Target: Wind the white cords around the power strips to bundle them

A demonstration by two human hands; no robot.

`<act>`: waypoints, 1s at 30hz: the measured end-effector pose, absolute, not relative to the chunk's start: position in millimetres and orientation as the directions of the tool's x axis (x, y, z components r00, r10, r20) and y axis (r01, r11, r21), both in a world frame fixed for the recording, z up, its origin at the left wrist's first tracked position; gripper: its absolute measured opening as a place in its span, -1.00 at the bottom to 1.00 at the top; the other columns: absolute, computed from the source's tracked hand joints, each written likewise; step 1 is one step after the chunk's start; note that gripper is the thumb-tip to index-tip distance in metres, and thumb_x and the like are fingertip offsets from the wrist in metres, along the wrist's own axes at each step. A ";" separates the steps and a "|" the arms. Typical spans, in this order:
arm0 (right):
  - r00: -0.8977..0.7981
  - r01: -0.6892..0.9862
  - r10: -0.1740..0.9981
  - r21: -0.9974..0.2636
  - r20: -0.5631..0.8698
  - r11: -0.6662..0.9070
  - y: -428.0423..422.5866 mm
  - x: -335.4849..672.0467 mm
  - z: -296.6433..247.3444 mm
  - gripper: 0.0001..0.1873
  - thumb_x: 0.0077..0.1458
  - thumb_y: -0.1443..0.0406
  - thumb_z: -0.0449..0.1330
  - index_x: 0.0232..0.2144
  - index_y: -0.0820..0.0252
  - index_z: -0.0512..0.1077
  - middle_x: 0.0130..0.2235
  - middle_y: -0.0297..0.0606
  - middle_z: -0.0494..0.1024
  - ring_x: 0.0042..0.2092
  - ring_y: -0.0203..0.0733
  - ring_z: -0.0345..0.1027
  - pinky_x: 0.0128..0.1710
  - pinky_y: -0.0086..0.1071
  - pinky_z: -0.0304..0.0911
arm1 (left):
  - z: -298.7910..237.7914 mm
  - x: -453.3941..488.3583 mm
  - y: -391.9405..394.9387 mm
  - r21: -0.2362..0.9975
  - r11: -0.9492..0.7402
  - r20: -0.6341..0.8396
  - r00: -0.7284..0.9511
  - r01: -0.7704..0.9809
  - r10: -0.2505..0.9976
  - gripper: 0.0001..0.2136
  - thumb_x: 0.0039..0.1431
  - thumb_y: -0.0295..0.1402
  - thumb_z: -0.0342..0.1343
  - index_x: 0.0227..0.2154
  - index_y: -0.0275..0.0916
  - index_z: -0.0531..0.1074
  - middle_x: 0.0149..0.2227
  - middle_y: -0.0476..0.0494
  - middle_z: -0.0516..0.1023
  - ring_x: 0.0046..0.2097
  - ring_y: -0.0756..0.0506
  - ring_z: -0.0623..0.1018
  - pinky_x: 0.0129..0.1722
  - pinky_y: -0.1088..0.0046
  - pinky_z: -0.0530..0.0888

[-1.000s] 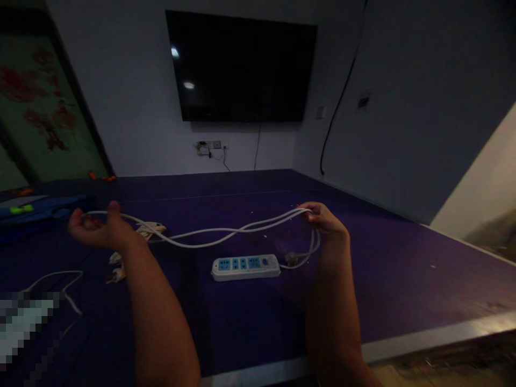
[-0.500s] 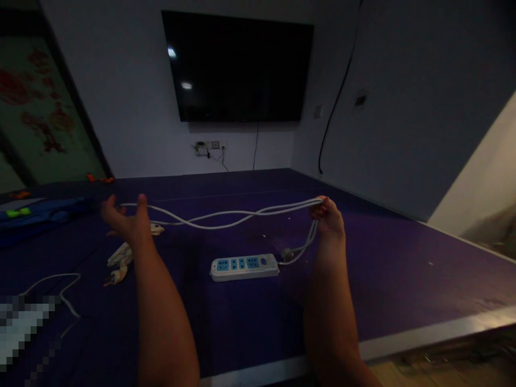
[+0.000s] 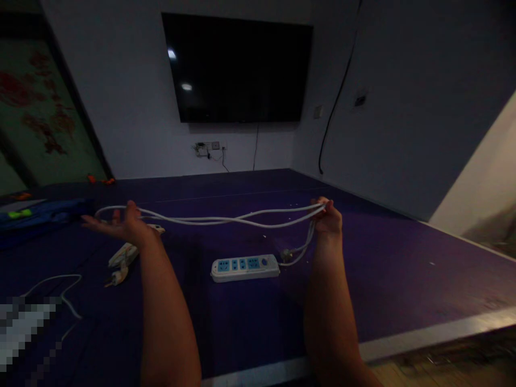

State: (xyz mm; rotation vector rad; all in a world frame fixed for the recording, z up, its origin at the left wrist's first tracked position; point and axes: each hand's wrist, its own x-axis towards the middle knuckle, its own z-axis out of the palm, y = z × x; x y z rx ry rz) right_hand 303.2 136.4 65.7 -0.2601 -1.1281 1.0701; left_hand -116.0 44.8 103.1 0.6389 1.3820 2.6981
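Note:
A doubled white power cord (image 3: 226, 220) stretches between my two hands above the purple surface. My left hand (image 3: 123, 226) is palm up with its fingers spread, and the loop end of the cord lies across it, not gripped. At the other end, the fingers of my right hand (image 3: 328, 217) are closed around the cord strands. From there the cord hangs down to a white power strip (image 3: 245, 267) with blue sockets, lying flat between my forearms. The cord's plug (image 3: 286, 255) rests beside the strip's right end.
Behind my left wrist lies a second white power strip with its bundled cord (image 3: 121, 258). A blue cloth item (image 3: 52, 210) and a thin white cable (image 3: 70, 303) are at the left. The purple platform (image 3: 387, 258) has a pale front edge. A television (image 3: 242, 70) hangs on the wall.
My left hand has tipped outward to the left and flattened, with the cord loop now across its fingers. The cord strands have shifted. My right hand stays nearly in place.

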 end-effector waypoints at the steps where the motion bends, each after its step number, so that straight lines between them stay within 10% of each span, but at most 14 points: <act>1: -0.008 -0.553 0.779 -0.652 0.627 0.520 136.5 302.5 65.8 -0.54 -0.38 -0.06 0.34 -0.70 0.16 0.31 -0.71 -0.51 0.00 -0.69 -0.47 -0.18 -0.76 -0.56 -0.22 | 107.8 -113.3 43.3 0.708 -0.704 0.258 -0.949 0.057 0.183 -0.22 -0.09 -0.55 0.08 0.14 0.06 -0.19 0.29 -0.12 -0.21 0.15 -0.11 0.27 -0.15 0.46 0.47; 4: -0.115 -0.538 0.730 -0.660 0.674 0.525 134.6 297.6 69.3 -0.59 -0.41 -0.03 0.35 -0.69 0.15 0.37 -0.72 -0.47 0.10 -0.69 -0.44 -0.08 -0.75 -0.53 -0.16 | 121.4 -106.5 40.0 0.590 -0.769 0.113 -0.918 -0.246 0.381 -0.54 -0.05 -0.65 0.02 -0.11 -0.08 0.13 -0.06 0.07 0.32 -0.19 0.11 0.45 -0.24 0.57 0.49; 8: -0.305 -0.508 0.661 -0.704 0.685 0.496 129.8 285.5 80.3 -0.64 -0.36 0.00 0.34 -0.69 0.14 0.42 -0.72 -0.42 0.21 -0.67 -0.40 0.02 -0.72 -0.50 -0.08 | 136.0 -96.2 39.3 0.577 -0.664 0.055 -0.788 -0.476 0.613 -0.79 0.06 -0.67 0.00 -0.44 -0.23 0.16 -0.46 0.15 0.32 -0.37 0.17 0.43 -0.23 0.58 0.51; 20: -0.635 -0.276 0.625 -0.888 0.455 0.367 121.3 227.1 115.0 -0.69 -0.21 0.13 0.34 -0.41 0.21 0.50 -0.67 -0.48 0.26 -0.66 -0.48 -0.03 -0.70 -0.54 -0.15 | 151.8 6.1 58.7 0.752 -0.336 0.300 -0.159 -0.567 0.941 -0.86 0.02 -0.62 0.10 -0.49 -0.28 0.30 -0.48 0.02 0.39 -0.29 -0.03 0.55 -0.13 0.28 0.52; 30: -0.608 -0.403 0.628 -0.870 0.486 0.283 122.1 201.1 116.6 -0.12 -0.15 0.23 0.36 0.18 0.08 0.04 -0.50 -0.48 0.39 -0.66 -0.52 -0.07 -0.74 -0.59 -0.21 | 144.3 46.3 58.3 0.884 -0.153 0.223 0.110 -0.442 0.969 -0.96 0.12 -0.50 0.05 -0.39 -0.34 0.39 -0.41 -0.07 0.48 -0.39 0.01 0.55 -0.38 0.52 0.54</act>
